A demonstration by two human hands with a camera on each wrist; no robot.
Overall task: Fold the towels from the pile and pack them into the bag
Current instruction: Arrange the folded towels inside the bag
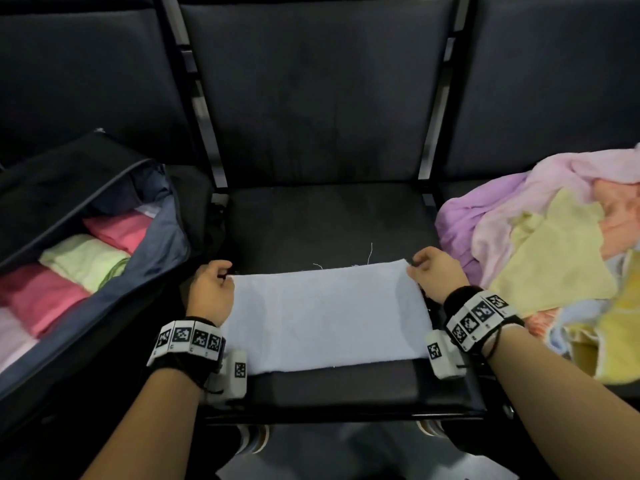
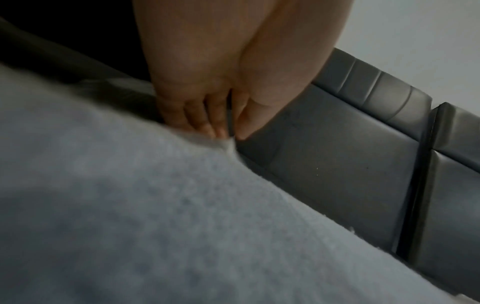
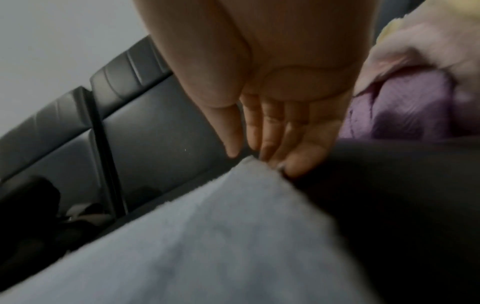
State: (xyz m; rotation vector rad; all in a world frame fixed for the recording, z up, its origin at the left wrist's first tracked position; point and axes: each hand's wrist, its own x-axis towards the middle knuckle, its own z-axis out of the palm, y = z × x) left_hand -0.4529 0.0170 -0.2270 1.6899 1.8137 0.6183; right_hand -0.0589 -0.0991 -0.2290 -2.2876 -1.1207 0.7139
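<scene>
I have the pale blue terry towel [image 1: 325, 315] lying flat on the dark padded seat [image 1: 329, 220] in front of me, folded into a wide rectangle. My left hand [image 1: 211, 289] pinches its far left corner, thumb closed against fingertips [image 2: 207, 128] with the cloth edge caught between them. My right hand [image 1: 434, 275] is at the far right corner; its fingers [image 3: 293, 148] lie nearly straight and close together, tips touching the towel's edge (whether the thumb truly nips the cloth I cannot tell). The open dark fabric bag [image 1: 114, 289], holding folded pink and green towels, sits to my left; the loose pile of pastel towels [image 1: 540, 244] lies to my right.
</scene>
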